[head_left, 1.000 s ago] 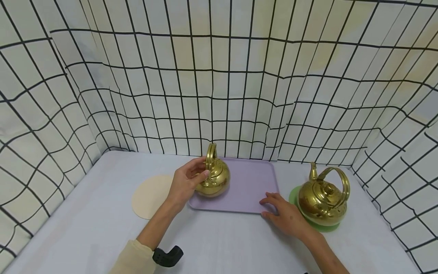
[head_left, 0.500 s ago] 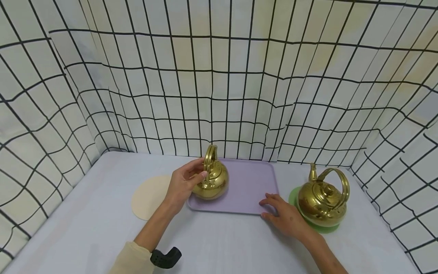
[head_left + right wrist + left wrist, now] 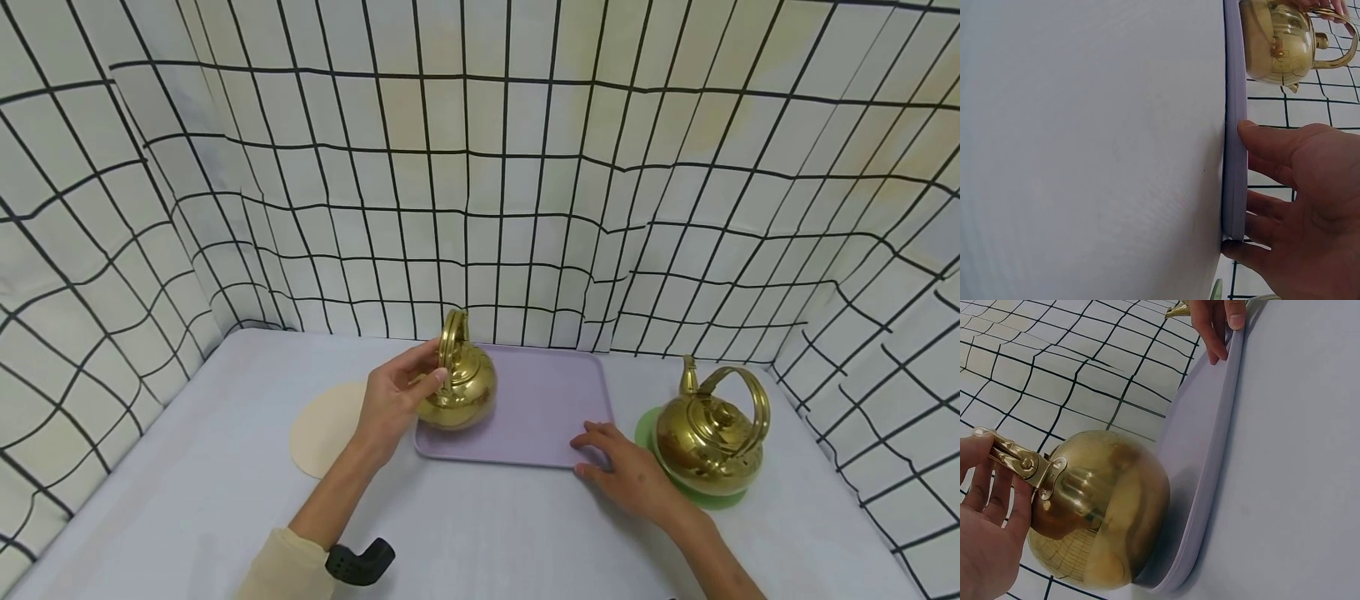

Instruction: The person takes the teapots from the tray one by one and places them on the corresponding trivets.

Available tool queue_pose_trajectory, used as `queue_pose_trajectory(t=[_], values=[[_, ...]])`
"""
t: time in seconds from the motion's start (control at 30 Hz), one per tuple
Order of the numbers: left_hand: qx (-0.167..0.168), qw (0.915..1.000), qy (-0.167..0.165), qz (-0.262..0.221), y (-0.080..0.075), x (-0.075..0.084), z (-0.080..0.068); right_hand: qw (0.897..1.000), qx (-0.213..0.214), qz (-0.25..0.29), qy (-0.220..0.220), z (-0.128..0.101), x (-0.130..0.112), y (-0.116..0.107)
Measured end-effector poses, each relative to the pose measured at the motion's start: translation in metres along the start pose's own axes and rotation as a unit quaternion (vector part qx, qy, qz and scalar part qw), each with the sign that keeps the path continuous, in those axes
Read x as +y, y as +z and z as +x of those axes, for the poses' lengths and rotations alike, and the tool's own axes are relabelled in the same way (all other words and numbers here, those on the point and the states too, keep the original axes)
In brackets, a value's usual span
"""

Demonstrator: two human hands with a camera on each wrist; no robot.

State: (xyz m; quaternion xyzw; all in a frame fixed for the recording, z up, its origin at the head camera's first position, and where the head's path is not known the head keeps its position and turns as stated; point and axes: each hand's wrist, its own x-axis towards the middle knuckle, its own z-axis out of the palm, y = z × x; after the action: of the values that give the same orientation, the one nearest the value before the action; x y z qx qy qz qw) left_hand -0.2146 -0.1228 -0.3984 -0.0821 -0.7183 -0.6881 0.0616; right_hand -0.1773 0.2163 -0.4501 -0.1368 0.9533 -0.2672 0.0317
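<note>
My left hand (image 3: 390, 404) grips the upright looped handle of a shiny brass kettle (image 3: 461, 392), thumb on the near side. In the head view the kettle overlaps the left end of a lilac tray (image 3: 551, 404); I cannot tell whether its base touches the tray. The left wrist view shows the handle's riveted hinge and the kettle's round body (image 3: 1100, 512) close over the tray's corner. My right hand (image 3: 626, 471) holds the tray's near right corner, thumb (image 3: 1266, 139) against the front rim and several fingertips reaching over the side.
Another brass kettle (image 3: 708, 442) stands on a green round mat (image 3: 645, 429) at the right. A cream round mat (image 3: 322, 429) lies left of the tray, partly behind my left forearm. White walls with a black grid (image 3: 525, 192) rise behind and beside the white table (image 3: 480, 533).
The left hand has shifted a little to the left with the kettle, toward the tray's left edge. The right hand, the tray and the other kettle have stayed put.
</note>
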Motion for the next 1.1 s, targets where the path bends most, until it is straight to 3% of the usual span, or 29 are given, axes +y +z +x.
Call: queue_pose_trajectory(t=[1.1], values=[[0.034, 0.9991, -0.004, -0.025, -0.028, 0.0, -0.006, 1.0, 0.001, 0.003, -0.005, 0.0, 0.001, 0.0]])
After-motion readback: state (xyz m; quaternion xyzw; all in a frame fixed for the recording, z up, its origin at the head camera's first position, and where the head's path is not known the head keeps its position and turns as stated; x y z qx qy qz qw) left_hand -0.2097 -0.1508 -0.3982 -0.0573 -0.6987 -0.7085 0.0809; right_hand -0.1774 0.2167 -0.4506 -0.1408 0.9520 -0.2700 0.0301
